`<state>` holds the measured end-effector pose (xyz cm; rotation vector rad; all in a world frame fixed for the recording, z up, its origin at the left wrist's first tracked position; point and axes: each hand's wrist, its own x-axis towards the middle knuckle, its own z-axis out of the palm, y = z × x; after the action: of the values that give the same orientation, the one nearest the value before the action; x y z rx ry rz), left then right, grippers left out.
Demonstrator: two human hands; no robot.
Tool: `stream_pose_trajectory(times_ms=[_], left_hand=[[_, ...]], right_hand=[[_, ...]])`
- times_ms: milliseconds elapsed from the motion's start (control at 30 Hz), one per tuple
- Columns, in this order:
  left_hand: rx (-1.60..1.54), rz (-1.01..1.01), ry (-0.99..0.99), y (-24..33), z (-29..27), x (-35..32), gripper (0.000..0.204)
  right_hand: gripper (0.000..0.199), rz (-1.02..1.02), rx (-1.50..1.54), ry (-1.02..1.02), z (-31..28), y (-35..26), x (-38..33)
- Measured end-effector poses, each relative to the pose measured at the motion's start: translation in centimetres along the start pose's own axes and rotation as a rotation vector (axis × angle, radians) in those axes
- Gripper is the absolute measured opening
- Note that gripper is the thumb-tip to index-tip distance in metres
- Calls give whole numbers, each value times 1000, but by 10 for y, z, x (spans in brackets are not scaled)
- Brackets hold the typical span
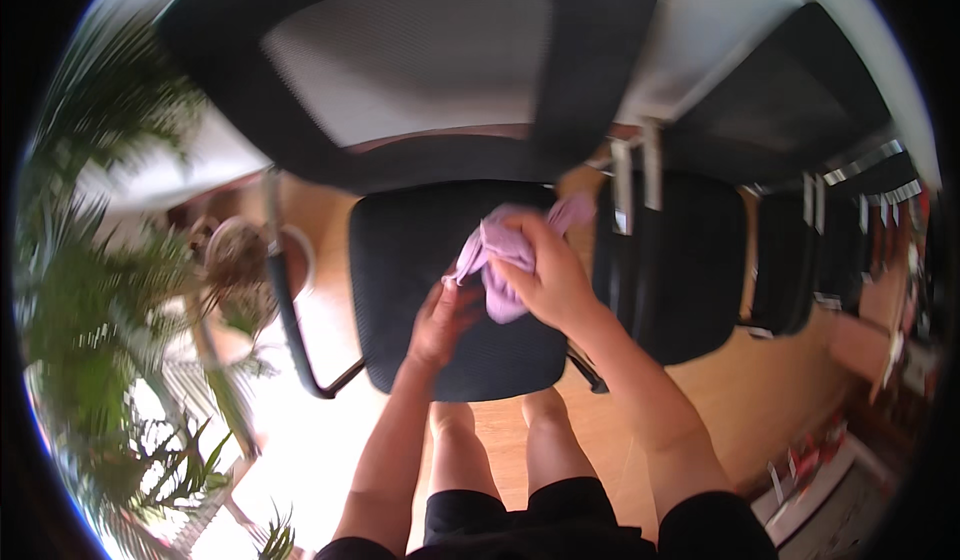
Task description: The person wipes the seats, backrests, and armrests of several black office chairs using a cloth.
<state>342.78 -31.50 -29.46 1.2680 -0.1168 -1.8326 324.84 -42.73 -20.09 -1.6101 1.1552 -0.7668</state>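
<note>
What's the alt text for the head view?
Two bare hands, left and right, hold a crumpled lilac cloth over the black seat of an office chair, seen from above. Leafy green plants stand at the left, and more black chairs at the right.

Soft lilac cloth (505, 250); matt fabric chair seat (400, 260), mesh back (400, 60).

bare forearms, no sleeves in view; black shorts (520, 515); bare knees, bare lower legs.

Black chairs (690, 260) on sunlit wooden floor (770, 400), plants (90, 290) left.
</note>
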Motion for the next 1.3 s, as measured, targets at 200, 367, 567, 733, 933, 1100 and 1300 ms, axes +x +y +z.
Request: stream_pose_trajectory(times_ms=[200,367,567,733,933,1100,1300], left_hand=[[-346,241,136,42,-9,-7,36],[267,910,552,150,-21,-34,31],[518,1145,700,317,-2,-20,33],[995,1388,571,333,-67,25,29],[620,1478,863,200,-93,133,15],[82,1173,732,69,-90,167,33],[-131,776,673,66,-110,116,41]], right_hand=[[51,120,94,-53,70,11,-10],[38,808,546,-39,100,125,2],[32,960,633,62,126,199,-8],[33,998,611,55,136,202,-4],[37,958,588,70,141,205,-2],[41,939,545,62,150,203,-2],[45,950,507,87,143,209,-4]])
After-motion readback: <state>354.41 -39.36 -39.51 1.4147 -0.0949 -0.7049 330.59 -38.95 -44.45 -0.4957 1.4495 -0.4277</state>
